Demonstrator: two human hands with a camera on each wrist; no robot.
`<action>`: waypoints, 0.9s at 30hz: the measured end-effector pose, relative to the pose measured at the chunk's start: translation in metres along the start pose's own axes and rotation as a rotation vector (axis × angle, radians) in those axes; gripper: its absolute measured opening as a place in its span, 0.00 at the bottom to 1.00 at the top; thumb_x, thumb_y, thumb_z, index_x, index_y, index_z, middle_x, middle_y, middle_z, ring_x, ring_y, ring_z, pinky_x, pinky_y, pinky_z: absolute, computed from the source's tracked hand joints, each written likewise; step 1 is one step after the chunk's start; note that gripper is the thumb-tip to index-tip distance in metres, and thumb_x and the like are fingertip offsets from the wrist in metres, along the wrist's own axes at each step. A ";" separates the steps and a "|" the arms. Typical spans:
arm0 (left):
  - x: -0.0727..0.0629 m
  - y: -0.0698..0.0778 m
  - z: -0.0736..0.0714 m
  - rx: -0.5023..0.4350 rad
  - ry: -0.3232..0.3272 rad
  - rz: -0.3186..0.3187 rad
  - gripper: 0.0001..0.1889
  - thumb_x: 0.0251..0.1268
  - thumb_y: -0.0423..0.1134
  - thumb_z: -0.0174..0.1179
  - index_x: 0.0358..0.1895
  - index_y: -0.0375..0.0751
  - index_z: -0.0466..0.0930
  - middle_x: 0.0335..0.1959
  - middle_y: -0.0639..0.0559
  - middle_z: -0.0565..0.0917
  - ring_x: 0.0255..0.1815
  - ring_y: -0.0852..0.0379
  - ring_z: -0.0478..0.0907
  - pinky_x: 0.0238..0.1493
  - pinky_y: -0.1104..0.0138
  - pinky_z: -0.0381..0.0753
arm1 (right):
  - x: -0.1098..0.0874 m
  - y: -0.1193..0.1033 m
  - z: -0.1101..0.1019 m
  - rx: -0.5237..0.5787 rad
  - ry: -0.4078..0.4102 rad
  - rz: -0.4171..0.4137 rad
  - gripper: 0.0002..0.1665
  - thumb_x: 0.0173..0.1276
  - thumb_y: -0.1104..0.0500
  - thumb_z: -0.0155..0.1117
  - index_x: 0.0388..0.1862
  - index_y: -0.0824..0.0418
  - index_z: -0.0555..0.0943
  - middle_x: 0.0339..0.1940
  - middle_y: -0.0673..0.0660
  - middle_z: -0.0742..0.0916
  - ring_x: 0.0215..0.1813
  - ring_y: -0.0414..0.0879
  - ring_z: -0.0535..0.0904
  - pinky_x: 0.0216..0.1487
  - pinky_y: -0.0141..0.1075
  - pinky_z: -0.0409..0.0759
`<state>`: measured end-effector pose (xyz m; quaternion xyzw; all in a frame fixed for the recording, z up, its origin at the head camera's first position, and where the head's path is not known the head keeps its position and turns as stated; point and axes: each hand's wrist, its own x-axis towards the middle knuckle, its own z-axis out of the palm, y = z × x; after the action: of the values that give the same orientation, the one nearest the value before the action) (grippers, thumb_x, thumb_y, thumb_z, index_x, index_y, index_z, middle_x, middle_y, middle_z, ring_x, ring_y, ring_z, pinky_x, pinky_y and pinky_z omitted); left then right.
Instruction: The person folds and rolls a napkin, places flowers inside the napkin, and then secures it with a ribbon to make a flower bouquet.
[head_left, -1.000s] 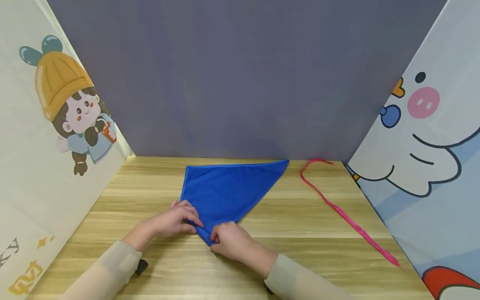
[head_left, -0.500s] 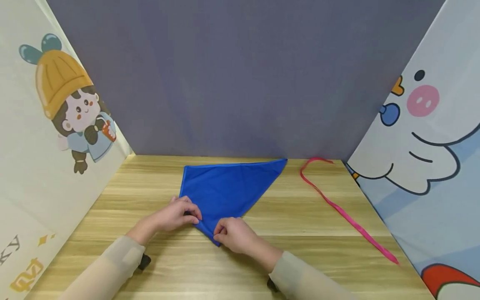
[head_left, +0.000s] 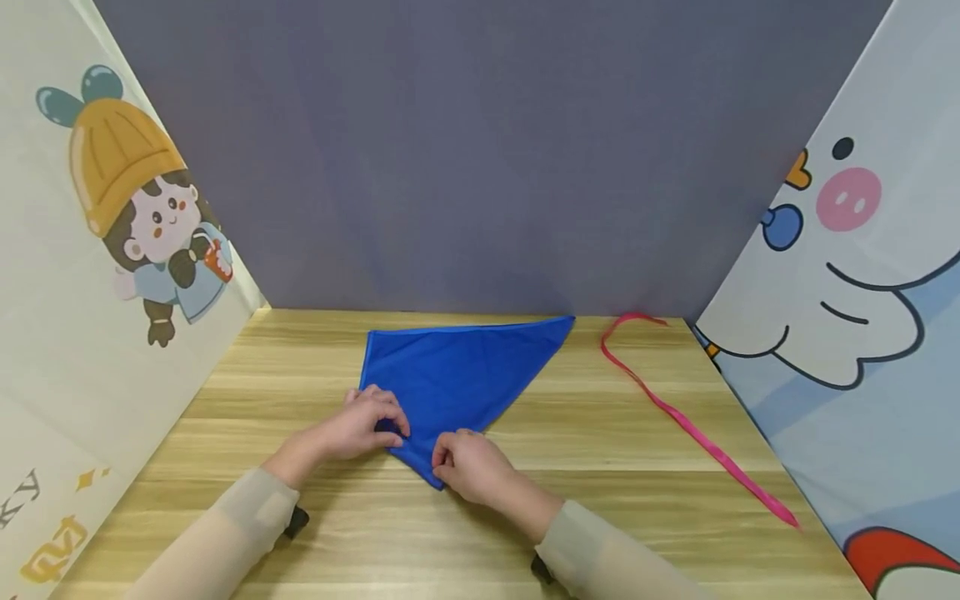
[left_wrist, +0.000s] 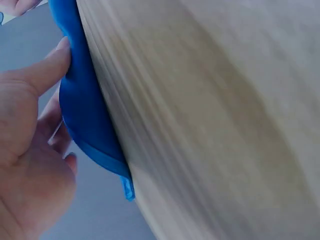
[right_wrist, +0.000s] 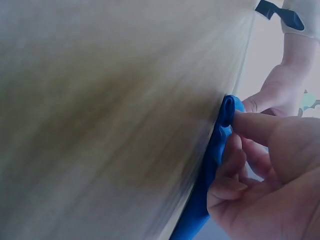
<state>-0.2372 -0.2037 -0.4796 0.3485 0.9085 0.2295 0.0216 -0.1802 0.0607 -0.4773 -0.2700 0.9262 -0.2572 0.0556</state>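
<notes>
Blue, roughly triangular fabric [head_left: 457,375] lies against the left grip [head_left: 367,427], fingers loosely apart. The right grip [head_left: 474,468] pinches the fabric's rolled edge; slackening there could let it unroll.

The blue cloth [head_left: 465,367] looks thin and smooth from here, matt across its face. The pink ribbon [head_left: 720,457] has a soft satin sheen. The tabletop [head_left: 682,500] shows streaky wood grain with a smooth, faintly shiny finish, while the grey backdrop [head_left: 480,167] and pale sleeves [head_left: 213,537] look like matt fabric.
</notes>
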 end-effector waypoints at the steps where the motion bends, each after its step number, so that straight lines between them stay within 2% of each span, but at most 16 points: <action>1: 0.000 0.001 0.000 0.006 0.007 0.018 0.05 0.67 0.43 0.78 0.37 0.61 0.92 0.41 0.67 0.83 0.50 0.59 0.70 0.52 0.55 0.56 | 0.000 0.000 -0.001 -0.008 -0.001 -0.003 0.09 0.71 0.59 0.80 0.33 0.51 0.86 0.27 0.44 0.84 0.32 0.34 0.76 0.38 0.29 0.77; 6: -0.002 0.002 -0.002 0.003 0.001 0.113 0.10 0.66 0.34 0.76 0.37 0.59 0.95 0.38 0.68 0.85 0.50 0.60 0.73 0.52 0.57 0.56 | -0.001 -0.005 -0.002 -0.146 0.006 -0.051 0.03 0.73 0.55 0.78 0.37 0.51 0.92 0.33 0.45 0.91 0.39 0.38 0.85 0.45 0.32 0.84; 9: -0.004 0.002 -0.003 -0.017 -0.026 0.119 0.12 0.62 0.32 0.76 0.40 0.58 0.96 0.38 0.68 0.86 0.52 0.60 0.75 0.52 0.58 0.56 | -0.004 -0.007 -0.002 -0.250 0.009 -0.087 0.08 0.72 0.48 0.78 0.39 0.50 0.94 0.37 0.46 0.92 0.41 0.40 0.87 0.45 0.34 0.86; 14: -0.009 0.002 -0.002 0.007 -0.042 0.117 0.14 0.56 0.37 0.82 0.44 0.58 0.95 0.42 0.67 0.85 0.52 0.61 0.74 0.52 0.58 0.55 | -0.006 -0.008 -0.001 -0.352 -0.002 -0.114 0.16 0.65 0.38 0.83 0.41 0.47 0.95 0.37 0.45 0.90 0.40 0.41 0.84 0.44 0.34 0.85; 20: -0.008 0.005 0.003 0.063 0.025 0.200 0.14 0.53 0.34 0.83 0.41 0.55 0.96 0.45 0.63 0.85 0.54 0.58 0.74 0.54 0.57 0.59 | -0.009 -0.006 -0.001 -0.387 0.003 -0.167 0.12 0.66 0.44 0.84 0.41 0.48 0.96 0.36 0.46 0.89 0.41 0.40 0.84 0.47 0.33 0.84; 23: -0.006 0.008 0.002 0.064 0.001 0.200 0.13 0.55 0.34 0.83 0.41 0.56 0.95 0.44 0.66 0.88 0.54 0.58 0.76 0.54 0.56 0.58 | -0.011 -0.004 -0.002 -0.388 0.005 -0.193 0.11 0.67 0.45 0.83 0.43 0.48 0.97 0.37 0.46 0.90 0.42 0.40 0.84 0.49 0.33 0.84; 27: -0.007 0.012 0.002 0.040 -0.047 0.179 0.11 0.59 0.38 0.82 0.42 0.58 0.95 0.41 0.70 0.90 0.51 0.62 0.77 0.54 0.57 0.56 | -0.016 0.000 -0.005 -0.369 -0.027 -0.185 0.12 0.68 0.46 0.82 0.47 0.48 0.97 0.40 0.46 0.90 0.45 0.40 0.85 0.52 0.33 0.85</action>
<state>-0.2238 -0.1995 -0.4766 0.4339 0.8774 0.2043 0.0152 -0.1682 0.0715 -0.4737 -0.3629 0.9280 -0.0835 -0.0061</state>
